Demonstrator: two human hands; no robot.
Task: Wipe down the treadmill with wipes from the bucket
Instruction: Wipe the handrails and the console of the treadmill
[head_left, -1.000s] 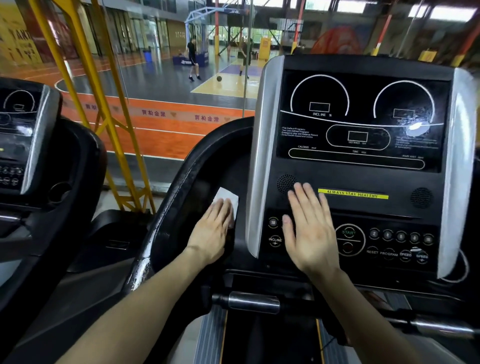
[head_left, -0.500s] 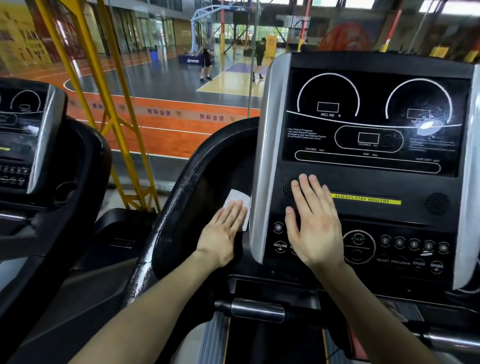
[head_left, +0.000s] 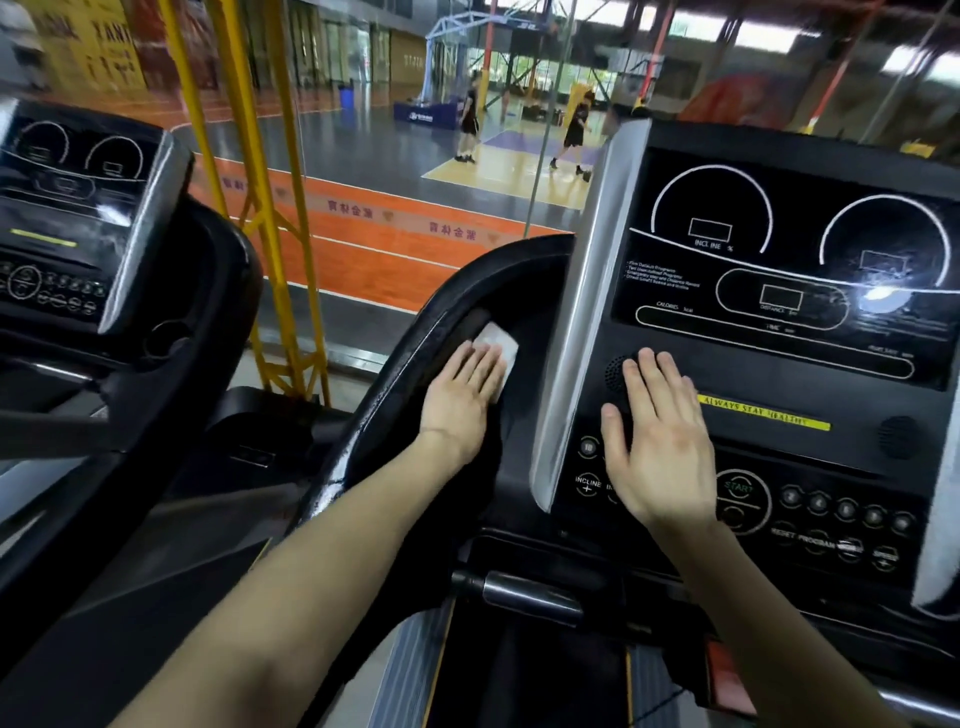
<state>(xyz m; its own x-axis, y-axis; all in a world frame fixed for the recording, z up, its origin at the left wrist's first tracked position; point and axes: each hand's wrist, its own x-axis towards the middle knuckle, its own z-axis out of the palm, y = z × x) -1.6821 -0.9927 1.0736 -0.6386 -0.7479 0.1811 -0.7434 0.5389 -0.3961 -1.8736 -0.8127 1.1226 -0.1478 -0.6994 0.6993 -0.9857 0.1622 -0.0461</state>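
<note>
At centre and right of the head view: black treadmill console (head_left: 779, 364) with dark display, two dial outlines and silver side trim (head_left: 587, 312). Left of that trim, in the console's curved black side recess (head_left: 530, 291): white wipe (head_left: 500, 338), flat against the plastic. Left hand (head_left: 462, 400) pressed palm-down on the wipe, fingers (head_left: 480, 366) straight and close together, covering its lower part; upper corner showing past the tips. Right hand (head_left: 660, 447) flat on the console face, fingers (head_left: 652, 376) straight and slightly spread, grasping nothing, tips beside a small round speaker grille (head_left: 615, 374), palm over the button row (head_left: 841, 506). Just left of that palm: INCLINE button (head_left: 587, 486). Just right of the hand: yellow label (head_left: 763, 415) with black lettering, and round START button (head_left: 737, 491). Below the console: short silver handlebar grip (head_left: 530, 597). At far left: second treadmill (head_left: 78, 218) with a matching console. Between the two machines: yellow metal posts (head_left: 249, 156). Beyond them: orange and grey sports court (head_left: 395, 244), with one person in black (head_left: 470, 124) and a second person (head_left: 576, 130), both far off.
</note>
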